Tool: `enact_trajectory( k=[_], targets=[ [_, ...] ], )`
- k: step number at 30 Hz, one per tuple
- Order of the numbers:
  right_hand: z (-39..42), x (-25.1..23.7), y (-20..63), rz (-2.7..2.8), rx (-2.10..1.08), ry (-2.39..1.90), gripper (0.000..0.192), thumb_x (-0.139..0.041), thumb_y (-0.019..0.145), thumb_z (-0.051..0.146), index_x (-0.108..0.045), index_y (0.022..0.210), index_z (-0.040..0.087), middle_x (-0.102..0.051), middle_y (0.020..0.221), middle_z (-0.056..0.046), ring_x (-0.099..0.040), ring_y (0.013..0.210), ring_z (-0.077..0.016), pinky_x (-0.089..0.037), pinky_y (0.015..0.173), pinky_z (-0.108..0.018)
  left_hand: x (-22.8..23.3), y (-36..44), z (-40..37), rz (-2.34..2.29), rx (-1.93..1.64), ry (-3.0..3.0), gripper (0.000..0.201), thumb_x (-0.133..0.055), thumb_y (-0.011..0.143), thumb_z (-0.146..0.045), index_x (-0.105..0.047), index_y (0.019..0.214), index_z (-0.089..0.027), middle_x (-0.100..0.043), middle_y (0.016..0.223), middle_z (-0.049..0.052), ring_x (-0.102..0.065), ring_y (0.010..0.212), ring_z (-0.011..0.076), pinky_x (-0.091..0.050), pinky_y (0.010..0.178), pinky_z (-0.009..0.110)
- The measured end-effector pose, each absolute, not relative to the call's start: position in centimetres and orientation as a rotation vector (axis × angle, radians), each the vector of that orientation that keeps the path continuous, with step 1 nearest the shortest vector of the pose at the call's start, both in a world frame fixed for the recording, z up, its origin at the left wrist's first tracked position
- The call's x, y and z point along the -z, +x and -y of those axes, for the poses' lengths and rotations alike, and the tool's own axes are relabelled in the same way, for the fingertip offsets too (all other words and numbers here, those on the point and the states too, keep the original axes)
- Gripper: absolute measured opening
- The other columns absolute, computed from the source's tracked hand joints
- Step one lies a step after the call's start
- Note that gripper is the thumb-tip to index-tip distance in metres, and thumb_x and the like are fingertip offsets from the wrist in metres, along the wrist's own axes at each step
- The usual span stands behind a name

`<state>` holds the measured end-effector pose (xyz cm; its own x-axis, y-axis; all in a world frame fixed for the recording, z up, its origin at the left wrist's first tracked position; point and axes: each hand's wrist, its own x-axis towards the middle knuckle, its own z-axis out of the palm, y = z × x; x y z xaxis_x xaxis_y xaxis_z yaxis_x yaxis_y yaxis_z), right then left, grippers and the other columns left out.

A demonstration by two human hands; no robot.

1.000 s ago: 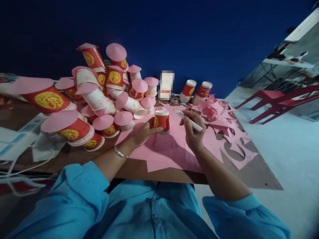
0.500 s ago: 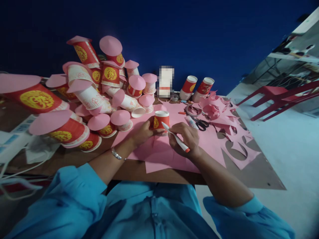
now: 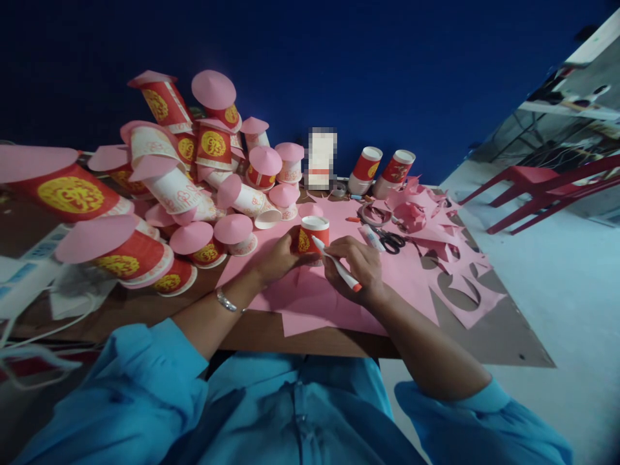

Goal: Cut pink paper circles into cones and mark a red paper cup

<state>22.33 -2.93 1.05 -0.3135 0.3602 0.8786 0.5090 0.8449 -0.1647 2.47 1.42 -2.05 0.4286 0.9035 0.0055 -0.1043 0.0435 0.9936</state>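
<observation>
My left hand (image 3: 278, 257) grips a red paper cup (image 3: 312, 236) with a gold emblem, standing upside down on a pink paper sheet (image 3: 334, 294). My right hand (image 3: 361, 268) holds a white pen (image 3: 336, 264) with a red end, its tip against the cup's side near the base. Both hands rest on the pink sheet at the middle of the brown table (image 3: 145, 310).
A heap of cups with pink cone lids (image 3: 194, 187) fills the table's left. Two upside-down red cups (image 3: 380, 173) stand at the back. Scissors (image 3: 390, 240), a tape ring (image 3: 372, 214) and pink paper scraps (image 3: 445, 258) lie to the right. Red chair (image 3: 542, 187) beyond.
My right hand brought the pen from the right down to the cup's side. The scissors and tape ring it had covered now show. The left hand kept its hold on the cup.
</observation>
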Motion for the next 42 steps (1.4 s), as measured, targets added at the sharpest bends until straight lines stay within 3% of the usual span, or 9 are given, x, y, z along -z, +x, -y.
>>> enact_trajectory(
  k=[18, 25, 42],
  targets=[
    [2.9, -1.4, 22.4, 1.899, 0.189, -0.667, 0.021, -0.061, 0.093, 0.007, -0.059, 0.106, 0.024, -0.069, 0.082, -0.002, -0.070, 0.070, -0.0178, -0.056, 0.062, -0.030, 0.8, 3.0, -1.0, -0.789, -0.930, 1.146, 0.060, -0.097, 0.068, -0.031, -0.069, 0.120, -0.020, -0.076, 0.120, 0.007, -0.072, 0.111, 0.0268, -0.058, 0.102, 0.046],
    [2.8, -1.6, 22.7, 1.882, 0.202, -0.698, 0.021, -0.061, 0.092, 0.006, -0.059, 0.104, 0.024, -0.069, 0.080, -0.001, -0.068, 0.069, -0.0166, -0.056, 0.062, -0.030, 1.5, 2.9, -1.3, -0.774, -0.954, 1.163, 0.059, -0.097, 0.069, -0.036, -0.071, 0.120, -0.020, -0.075, 0.128, 0.009, -0.070, 0.121, 0.0320, -0.058, 0.104, 0.049],
    [2.5, -1.7, 23.0, 1.830, 0.225, -0.747, 0.021, -0.061, 0.091, 0.005, -0.059, 0.101, 0.023, -0.067, 0.078, 0.000, -0.066, 0.068, -0.0164, -0.053, 0.061, -0.030, 1.3, 2.4, -1.3, -0.576, -0.923, 1.107, 0.045, -0.090, 0.079, -0.034, -0.075, 0.119, -0.018, -0.077, 0.124, 0.010, -0.071, 0.120, 0.0304, -0.053, 0.111, 0.049]
  ],
)
